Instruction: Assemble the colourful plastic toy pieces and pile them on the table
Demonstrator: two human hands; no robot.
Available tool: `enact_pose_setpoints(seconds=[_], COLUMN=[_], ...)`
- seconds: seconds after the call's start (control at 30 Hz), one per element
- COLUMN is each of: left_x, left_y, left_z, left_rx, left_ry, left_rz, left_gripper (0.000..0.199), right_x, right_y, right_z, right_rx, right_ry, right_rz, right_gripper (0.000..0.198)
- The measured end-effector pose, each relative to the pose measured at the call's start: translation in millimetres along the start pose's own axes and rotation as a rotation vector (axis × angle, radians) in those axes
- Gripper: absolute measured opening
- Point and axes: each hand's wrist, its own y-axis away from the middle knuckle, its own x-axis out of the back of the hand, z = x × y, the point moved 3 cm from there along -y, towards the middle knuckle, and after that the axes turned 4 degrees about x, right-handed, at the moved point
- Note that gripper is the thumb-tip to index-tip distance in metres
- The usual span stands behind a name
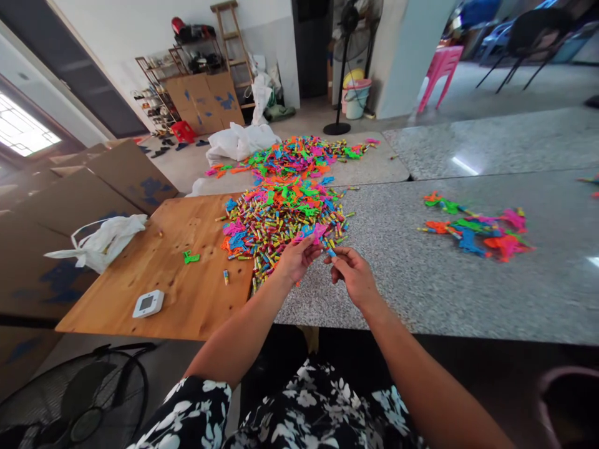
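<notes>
My left hand (299,257) is closed on a bright pink plastic piece (319,233), which looks like a small toy gun, possibly with a blue one beside it. Close by on the right, my right hand (352,273) pinches a small tube with a blue wrapper (331,252). The two hands nearly meet at the near edge of a heap of small printed tubes (281,224). Pink, green, blue and orange toy guns (299,198) lie over the back of that heap. My fingers partly hide both held pieces.
Toy guns with tubes (486,232) lie grouped on the stone table (388,299) at right. On the wooden board (187,293) are a white timer-like device (148,304), a green toy gun (191,256) and a tube (226,277). Cardboard boxes (88,199) stand left; a fan (79,399) is below.
</notes>
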Motion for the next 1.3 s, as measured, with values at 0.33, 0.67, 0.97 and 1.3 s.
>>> enact_pose_setpoints(seconds=[0.33, 0.67, 0.97, 1.3], left_x=[-21, -25, -29, -22], left_y=[20, 26, 28, 24], left_z=[-11, -11, -14, -27], left_rx=[-0.032, -0.006, 0.021, 0.154], left_ry=[0.113, 0.146, 0.110, -0.186], left_rz=[-0.114, -0.104, -0.078, -0.168], left_gripper=[0.039, 0.034, 0.031, 0.040], right_x=[8, 17, 25, 38], right_y=[-1, -1, -1, 5], right_z=[-5, -12, -19, -15], right_rx=[0.034, 0.086, 0.141, 0.173], right_ry=[-0.012, 0.020, 0.164, 0.281], right_rz=[0.046, 0.028, 0.026, 0.027], right_gripper=[0.031, 0.027, 0.027, 0.034])
